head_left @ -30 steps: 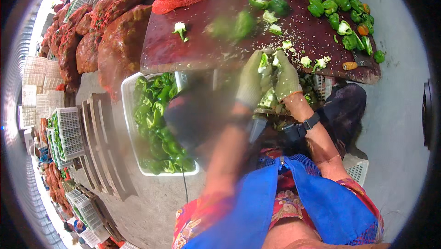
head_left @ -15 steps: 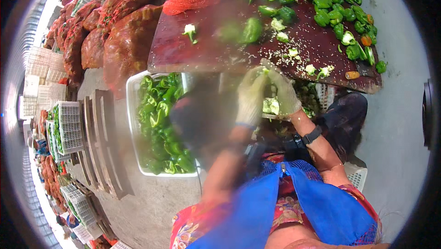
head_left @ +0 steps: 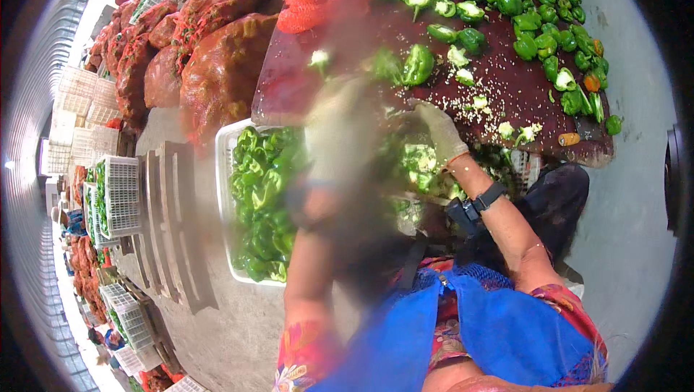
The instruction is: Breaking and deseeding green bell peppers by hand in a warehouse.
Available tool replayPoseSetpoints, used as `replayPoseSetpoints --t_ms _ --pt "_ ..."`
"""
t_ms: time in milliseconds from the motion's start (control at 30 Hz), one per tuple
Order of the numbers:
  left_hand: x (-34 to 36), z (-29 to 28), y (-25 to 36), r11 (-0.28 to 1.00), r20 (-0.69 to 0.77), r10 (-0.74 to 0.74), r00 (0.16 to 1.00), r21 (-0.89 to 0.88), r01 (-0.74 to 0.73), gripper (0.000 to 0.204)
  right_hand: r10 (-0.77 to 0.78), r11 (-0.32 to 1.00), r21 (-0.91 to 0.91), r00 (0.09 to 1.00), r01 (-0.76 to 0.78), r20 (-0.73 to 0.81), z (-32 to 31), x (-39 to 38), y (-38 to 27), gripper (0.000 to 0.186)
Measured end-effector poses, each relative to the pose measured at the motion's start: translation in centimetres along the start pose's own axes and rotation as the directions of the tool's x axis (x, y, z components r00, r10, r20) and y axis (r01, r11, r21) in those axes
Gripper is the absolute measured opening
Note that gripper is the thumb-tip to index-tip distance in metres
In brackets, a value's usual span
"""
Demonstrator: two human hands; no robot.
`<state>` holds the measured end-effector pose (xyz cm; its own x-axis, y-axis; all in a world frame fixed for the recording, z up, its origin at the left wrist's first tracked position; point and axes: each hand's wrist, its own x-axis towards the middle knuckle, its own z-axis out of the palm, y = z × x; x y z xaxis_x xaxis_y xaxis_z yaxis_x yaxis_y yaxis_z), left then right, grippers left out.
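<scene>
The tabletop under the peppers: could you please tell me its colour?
The tabletop is dark red, best seen in the head view.

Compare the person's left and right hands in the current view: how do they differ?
Look: the left hand is heavily blurred, while the right hand is sharper.
Size: the left hand looks larger in the picture than the right hand.
Place: the left hand appears nearer the white crate; the right hand appears just above pale-green cut pieces.
Shared: both are gloved in a pale colour.
</scene>
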<state>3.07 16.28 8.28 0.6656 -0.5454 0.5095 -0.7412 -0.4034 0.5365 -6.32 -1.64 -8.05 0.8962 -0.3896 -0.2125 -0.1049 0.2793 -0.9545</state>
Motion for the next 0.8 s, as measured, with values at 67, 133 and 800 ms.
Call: replayPoseSetpoints --t_ms 67,133,800 --pt "3.6 6.2 -1.3 0.974 0.249 -0.015 0.968 0.222 -0.042 0.023 -0.092 0.988 -0.128 0.995 0.087 -0.028 -0.4 0.7 0.3 0.045" --pt "5.8 13.4 -5.5 0.91 0.302 0.133 0.944 0.339 -0.237 0.022 -0.359 0.832 -0.44 0.933 0.339 0.04 -2.6 1.2 1.5 0.048" --pt "3.3 11.5 -6.8 0.959 0.621 -0.203 0.757 0.283 0.025 0.042 0.221 0.903 0.392 0.973 -0.176 -0.073 -1.6 -1.9 -2.3 0.041"
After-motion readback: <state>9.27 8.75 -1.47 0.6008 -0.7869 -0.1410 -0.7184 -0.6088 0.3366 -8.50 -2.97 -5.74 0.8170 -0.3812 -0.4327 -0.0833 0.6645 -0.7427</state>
